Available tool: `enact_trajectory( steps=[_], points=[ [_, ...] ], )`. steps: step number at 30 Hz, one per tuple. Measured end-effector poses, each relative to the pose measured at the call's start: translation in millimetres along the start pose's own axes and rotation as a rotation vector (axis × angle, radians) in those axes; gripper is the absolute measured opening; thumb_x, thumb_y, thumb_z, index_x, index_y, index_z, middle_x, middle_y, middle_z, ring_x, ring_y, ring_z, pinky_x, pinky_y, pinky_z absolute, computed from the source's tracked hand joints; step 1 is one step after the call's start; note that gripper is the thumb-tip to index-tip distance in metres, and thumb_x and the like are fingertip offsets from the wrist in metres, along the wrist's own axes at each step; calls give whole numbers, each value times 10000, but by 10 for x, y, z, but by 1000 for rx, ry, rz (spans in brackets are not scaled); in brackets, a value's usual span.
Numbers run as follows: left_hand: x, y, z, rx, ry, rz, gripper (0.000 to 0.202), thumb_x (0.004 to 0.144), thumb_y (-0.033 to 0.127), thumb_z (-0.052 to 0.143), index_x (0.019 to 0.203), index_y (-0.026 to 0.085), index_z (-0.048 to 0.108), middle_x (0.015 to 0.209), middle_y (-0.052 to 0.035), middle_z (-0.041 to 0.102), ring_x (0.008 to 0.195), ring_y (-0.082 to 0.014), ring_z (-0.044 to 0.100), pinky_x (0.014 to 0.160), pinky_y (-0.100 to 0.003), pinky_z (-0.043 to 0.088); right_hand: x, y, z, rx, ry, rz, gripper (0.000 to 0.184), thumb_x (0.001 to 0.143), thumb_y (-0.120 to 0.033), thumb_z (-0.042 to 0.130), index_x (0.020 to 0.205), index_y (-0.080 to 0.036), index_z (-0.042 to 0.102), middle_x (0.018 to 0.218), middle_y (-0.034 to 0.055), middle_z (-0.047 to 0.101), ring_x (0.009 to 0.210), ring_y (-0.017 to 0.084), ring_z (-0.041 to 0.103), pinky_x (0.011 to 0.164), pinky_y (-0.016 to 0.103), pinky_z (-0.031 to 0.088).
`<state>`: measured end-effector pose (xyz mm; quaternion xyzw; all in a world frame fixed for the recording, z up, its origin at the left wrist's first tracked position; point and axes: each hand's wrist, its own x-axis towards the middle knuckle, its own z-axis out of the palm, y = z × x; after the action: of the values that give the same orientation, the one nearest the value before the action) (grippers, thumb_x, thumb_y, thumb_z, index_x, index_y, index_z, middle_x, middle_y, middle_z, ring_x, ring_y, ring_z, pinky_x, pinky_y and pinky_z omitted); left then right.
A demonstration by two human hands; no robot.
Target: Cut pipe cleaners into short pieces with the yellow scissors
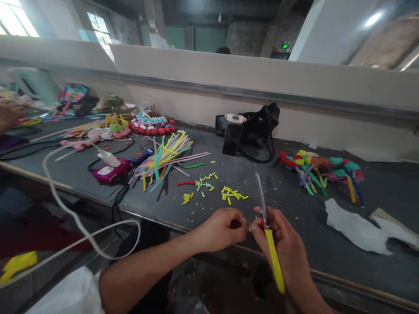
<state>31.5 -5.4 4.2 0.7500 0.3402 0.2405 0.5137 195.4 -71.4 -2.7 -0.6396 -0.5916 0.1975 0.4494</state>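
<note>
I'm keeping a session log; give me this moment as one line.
Left hand: curled, contents unclear | Right hand: holds yellow-handled scissors | Dark table: short yellow pieces beyond hands, multicoloured stick bundle farther left

On the table [304, 209], the bundle of strips [163, 157] lies left of the phone [232, 139], which stands before the bag [262, 126] near the wall [183, 65]. Cut pieces [233, 194] lie between the bundle and the scissors [268, 235] in the right hand [288, 240]. The flowers [322, 163] lie right of the bag, with paper [355, 229] in front of them.
</note>
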Motion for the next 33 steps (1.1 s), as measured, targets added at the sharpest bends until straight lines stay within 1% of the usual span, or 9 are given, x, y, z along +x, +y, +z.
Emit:
enact_trajectory(
  steps=[3, 6, 8, 11, 13, 16, 20, 26, 33],
  points=[
    [22, 28, -35, -321, 9, -98, 76, 714, 224, 587, 714, 153, 614, 653, 27, 544, 621, -96, 460, 601, -224, 344, 33, -71, -67, 3, 115, 28, 314, 826, -371, 593, 1091, -205, 570, 794, -2, 656, 604, 122, 643, 537, 195, 511],
    [46, 87, -82, -691, 123, -117, 91, 690, 235, 633, 691, 146, 616, 655, 22, 534, 616, -92, 460, 619, -229, 360, 34, -94, -102, -108, 189, -21, 294, 832, -405, 578, 1041, -200, 594, 791, 5, 663, 577, 119, 634, 529, 195, 507],
    [59, 123, -114, -860, 203, -84, 81, 690, 220, 650, 682, 147, 615, 654, 18, 533, 612, -91, 466, 635, -236, 369, -6, -70, -76, -214, 165, -110, 282, 849, -410, 561, 1034, -200, 593, 819, 15, 675, 635, 131, 651, 605, 210, 518],
    [68, 148, -139, -1009, 260, -46, 94, 728, 222, 652, 687, 148, 611, 653, 12, 533, 611, -92, 476, 642, -242, 373, -99, -17, 10, -345, 69, -185, 292, 876, -414, 532, 1078, -207, 571, 873, 29, 693, 680, 144, 667, 623, 222, 516],
    [66, 146, -138, -1070, 261, -30, 100, 751, 226, 654, 706, 145, 618, 683, 3, 548, 632, -94, 491, 657, -243, 380, -148, 2, 60, -403, 31, -195, 290, 884, -417, 514, 1079, -212, 576, 906, 36, 704, 724, 158, 683, 627, 230, 522],
    [58, 138, -121, -1152, 239, 0, 95, 773, 219, 658, 732, 141, 624, 713, -6, 558, 665, -99, 513, 685, -247, 397, -172, 3, 96, -473, 42, -200, 289, 889, -413, 489, 1078, -218, 588, 934, 40, 714, 786, 183, 700, 659, 263, 540],
    [45, 145, -108, -1221, 229, 23, 82, 793, 208, 650, 750, 144, 621, 732, -9, 573, 692, -102, 537, 707, -248, 418, -164, 2, 107, -536, 36, -200, 284, 886, -414, 475, 1064, -233, 603, 923, 35, 726, 776, 200, 710, 639, 292, 550],
    [25, 174, -105, -1212, 296, -5, 74, 758, 197, 686, 759, 148, 631, 733, -8, 600, 680, -100, 545, 693, -241, 426, -184, 25, 131, -567, 52, -225, 296, 899, -414, 447, 1061, -231, 615, 882, 34, 738, 750, 205, 715, 620, 297, 548],
    [10, 164, -79, -1119, 389, 23, 98, 751, 228, 705, 750, 155, 640, 714, 4, 578, 672, -90, 512, 688, -232, 406, -194, 78, 132, -602, 37, -248, 294, 908, -401, 441, 1066, -222, 613, 858, 44, 735, 714, 206, 710, 600, 291, 538]
  ],
)
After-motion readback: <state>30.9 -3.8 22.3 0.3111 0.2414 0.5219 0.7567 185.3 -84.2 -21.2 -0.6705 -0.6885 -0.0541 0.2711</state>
